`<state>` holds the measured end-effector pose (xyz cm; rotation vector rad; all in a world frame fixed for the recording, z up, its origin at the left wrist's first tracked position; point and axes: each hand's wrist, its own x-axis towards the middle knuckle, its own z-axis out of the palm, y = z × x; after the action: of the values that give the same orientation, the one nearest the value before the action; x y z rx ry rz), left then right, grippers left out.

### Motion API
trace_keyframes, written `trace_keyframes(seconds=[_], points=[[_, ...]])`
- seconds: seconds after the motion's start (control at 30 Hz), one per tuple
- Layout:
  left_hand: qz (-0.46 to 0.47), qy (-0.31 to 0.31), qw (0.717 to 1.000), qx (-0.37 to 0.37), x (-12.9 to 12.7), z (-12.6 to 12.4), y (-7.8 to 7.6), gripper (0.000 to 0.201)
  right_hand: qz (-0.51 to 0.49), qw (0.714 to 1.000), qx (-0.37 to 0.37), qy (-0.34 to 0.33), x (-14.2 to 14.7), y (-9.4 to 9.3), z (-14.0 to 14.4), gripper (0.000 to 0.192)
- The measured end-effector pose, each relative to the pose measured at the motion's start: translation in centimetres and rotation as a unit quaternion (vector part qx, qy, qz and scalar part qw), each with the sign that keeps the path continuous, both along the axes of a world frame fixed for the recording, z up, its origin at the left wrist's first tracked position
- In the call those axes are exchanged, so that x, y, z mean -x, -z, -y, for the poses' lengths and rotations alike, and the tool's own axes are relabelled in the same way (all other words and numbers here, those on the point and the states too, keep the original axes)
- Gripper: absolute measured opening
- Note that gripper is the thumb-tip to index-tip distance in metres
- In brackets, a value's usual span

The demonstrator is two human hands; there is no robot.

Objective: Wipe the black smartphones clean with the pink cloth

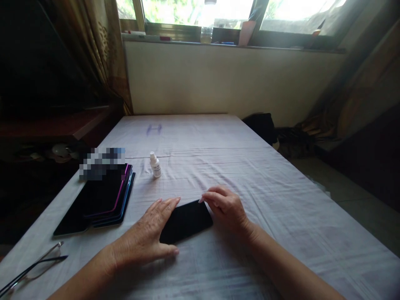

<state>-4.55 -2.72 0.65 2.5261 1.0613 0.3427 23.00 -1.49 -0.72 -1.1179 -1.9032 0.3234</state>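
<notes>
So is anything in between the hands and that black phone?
No. The left hand lies flat on the black phone's left edge, and the right hand touches its far corner. The small white bottle stands farther away.

Both bare forearms entering from the bottom of the frame, left hand (149,233) lower centre, flat, palm down, fingers extended together, thumb splayed, right hand (226,207) just right of it, palm down, fingers curled, fingertips pointing left

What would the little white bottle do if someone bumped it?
The little white bottle stands upright, narrow and tall for its base, so it would probably tip easily. Being round, it might then roll, though the wrinkled white cloth could slow it. It looks light.
</notes>
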Motion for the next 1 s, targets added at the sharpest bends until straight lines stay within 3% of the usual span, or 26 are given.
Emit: trace_keyframes(seconds=[0.13, 0.27, 0.5, 0.7, 1.0], points=[[0.023, -0.079, 0.993, -0.081, 1.0, 1.4, 2.5, 0.096, 0.121, 0.992, -0.042, -0.019, -0.3, 0.7, 0.4, 0.028], [0.041, -0.092, 0.985, -0.139, 1.1, 2.2, 3.6, 0.081, 0.176, 0.981, -0.049, -0.063, -1.0, 0.5, 1.3, 0.03], [0.043, -0.078, 0.986, -0.141, 0.7, 1.8, 2.9, 0.071, 0.194, 0.976, -0.058, -0.084, -1.8, 0.2, 3.7, 0.036], [0.041, -0.078, 0.992, -0.093, 0.7, 1.6, 2.1, 0.074, 0.205, 0.976, -0.038, -0.06, -1.6, 1.0, 2.2, 0.04], [0.042, -0.071, 0.989, -0.12, 1.0, 1.6, 2.7, 0.077, 0.189, 0.981, -0.032, -0.038, -1.2, 1.6, 1.1, 0.037]])
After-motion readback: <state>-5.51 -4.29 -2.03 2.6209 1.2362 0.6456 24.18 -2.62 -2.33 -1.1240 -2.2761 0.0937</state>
